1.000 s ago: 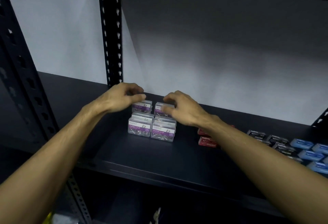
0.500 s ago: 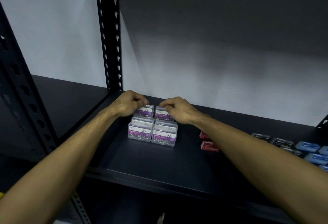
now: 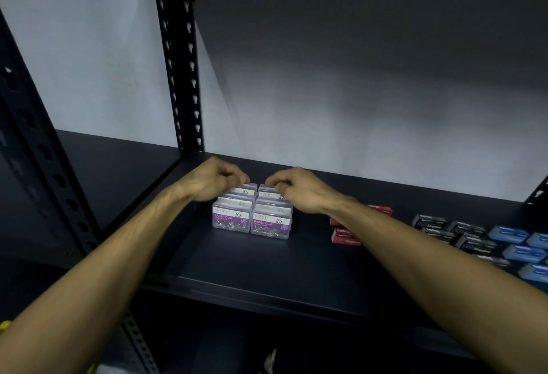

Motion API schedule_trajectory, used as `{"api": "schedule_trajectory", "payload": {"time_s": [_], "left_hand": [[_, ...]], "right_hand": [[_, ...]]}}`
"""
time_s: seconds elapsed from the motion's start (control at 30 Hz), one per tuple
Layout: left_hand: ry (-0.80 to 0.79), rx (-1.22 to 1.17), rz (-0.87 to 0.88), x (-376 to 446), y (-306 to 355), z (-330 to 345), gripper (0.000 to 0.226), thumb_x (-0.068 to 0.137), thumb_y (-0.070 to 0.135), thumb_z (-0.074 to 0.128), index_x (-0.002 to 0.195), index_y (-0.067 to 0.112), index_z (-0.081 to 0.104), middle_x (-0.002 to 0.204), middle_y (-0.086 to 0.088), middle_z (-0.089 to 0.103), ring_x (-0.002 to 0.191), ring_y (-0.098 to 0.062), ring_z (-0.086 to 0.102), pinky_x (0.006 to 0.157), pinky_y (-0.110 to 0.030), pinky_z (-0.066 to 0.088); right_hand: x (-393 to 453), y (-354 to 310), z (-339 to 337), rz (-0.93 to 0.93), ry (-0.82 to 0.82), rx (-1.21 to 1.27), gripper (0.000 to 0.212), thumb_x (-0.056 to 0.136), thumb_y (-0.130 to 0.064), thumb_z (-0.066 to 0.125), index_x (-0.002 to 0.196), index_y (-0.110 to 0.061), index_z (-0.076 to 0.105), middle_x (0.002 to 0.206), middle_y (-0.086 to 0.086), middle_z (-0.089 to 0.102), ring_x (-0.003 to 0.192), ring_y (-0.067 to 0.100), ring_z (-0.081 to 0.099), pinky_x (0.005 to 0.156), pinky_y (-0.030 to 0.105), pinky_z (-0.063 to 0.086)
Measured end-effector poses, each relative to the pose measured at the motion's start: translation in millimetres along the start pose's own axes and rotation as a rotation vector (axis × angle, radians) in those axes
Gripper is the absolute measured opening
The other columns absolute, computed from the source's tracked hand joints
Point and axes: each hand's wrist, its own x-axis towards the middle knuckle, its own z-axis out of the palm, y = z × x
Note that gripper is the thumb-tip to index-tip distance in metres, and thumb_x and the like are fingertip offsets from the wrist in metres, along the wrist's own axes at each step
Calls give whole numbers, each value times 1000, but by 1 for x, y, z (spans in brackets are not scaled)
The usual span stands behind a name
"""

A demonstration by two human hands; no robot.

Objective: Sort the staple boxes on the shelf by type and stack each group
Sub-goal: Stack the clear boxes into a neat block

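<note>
Clear paper clip boxes with purple labels stand in two rows on the dark shelf (image 3: 267,267). The front left box (image 3: 230,220) and front right box (image 3: 270,225) touch side by side. Behind them, my left hand (image 3: 212,181) grips the rear left box (image 3: 243,190) with curled fingers, and my right hand (image 3: 299,188) grips the rear right box (image 3: 268,191). To the right lie red staple boxes (image 3: 345,237), partly hidden by my right forearm, then black staple boxes (image 3: 430,222) and blue staple boxes (image 3: 508,233).
A perforated black upright (image 3: 178,77) stands at the shelf's back left corner, another post (image 3: 44,166) at the front left. A white wall closes the back. The shelf's front lip (image 3: 267,293) runs below my forearms. A lower level is dark.
Both hands have curled tighter and drawn close together over the two rear paper clip boxes. The view has shifted slightly upward; the boxes have stayed in place.
</note>
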Motion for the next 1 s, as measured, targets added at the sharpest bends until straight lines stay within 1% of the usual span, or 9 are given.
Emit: {"api": "schedule_trajectory", "payload": {"time_s": [0.1, 0.2, 0.37, 0.57, 0.77, 0.87, 1.0], "left_hand": [[-23, 6, 10, -4, 3, 0, 17, 96, 23, 61, 102, 20, 77, 93, 8, 77, 89, -4, 71, 82, -22, 54], [-39, 17, 12, -6, 4, -2, 17, 97, 22, 61, 103, 20, 76, 96, 7, 77, 92, -6, 71, 85, -24, 54], [-48, 25, 10, -7, 3, -3, 18, 97, 20, 60, 105, 19, 76, 96, 8, 76, 93, -5, 70, 86, -25, 54], [-46, 37, -1, -9, 7, -2, 18, 97, 20, 60, 106, 19, 76, 98, 8, 76, 94, -5, 70, 85, -22, 53], [-24, 66, -37, -10, 7, -3, 22, 95, 27, 63, 115, 26, 69, 107, 9, 71, 101, -6, 65, 96, -29, 51], [81, 107, -44, -10, 11, -2, 25, 92, 33, 66, 117, 29, 67, 112, 7, 68, 105, -10, 63, 99, -35, 50], [293, 215, 92, -11, 46, 13, 23, 93, 32, 64, 114, 25, 67, 106, 3, 65, 97, -13, 63, 89, -31, 51]], "right_hand": [[-3, 0, 1, -1, -11, -12, 32, 103, -17, 46, 130, -20, 63, 133, -1, 61, 118, 12, 55, 99, 26, 44], [-5, -2, 1, 1, -15, -18, 32, 102, -16, 47, 130, -20, 63, 133, -1, 62, 118, 12, 55, 100, 27, 44], [-8, -4, 1, -1, -23, -24, 32, 102, -15, 47, 129, -20, 63, 132, -2, 62, 116, 11, 56, 98, 26, 44], [-10, -2, 1, 3, -23, -26, 33, 102, -17, 46, 130, -21, 62, 132, -2, 62, 116, 10, 56, 95, 24, 43], [-16, -1, -6, 15, 7, 4, 35, 101, -17, 47, 135, -21, 59, 138, -1, 58, 125, 12, 53, 106, 28, 40], [-24, 2, -18, 10, 33, 8, 34, 101, -18, 48, 133, -22, 60, 137, -2, 59, 123, 11, 54, 104, 25, 40], [-43, 11, -43, 2, 92, -12, 30, 100, -21, 51, 128, -23, 63, 132, -3, 62, 121, 13, 55, 105, 29, 41]]}}
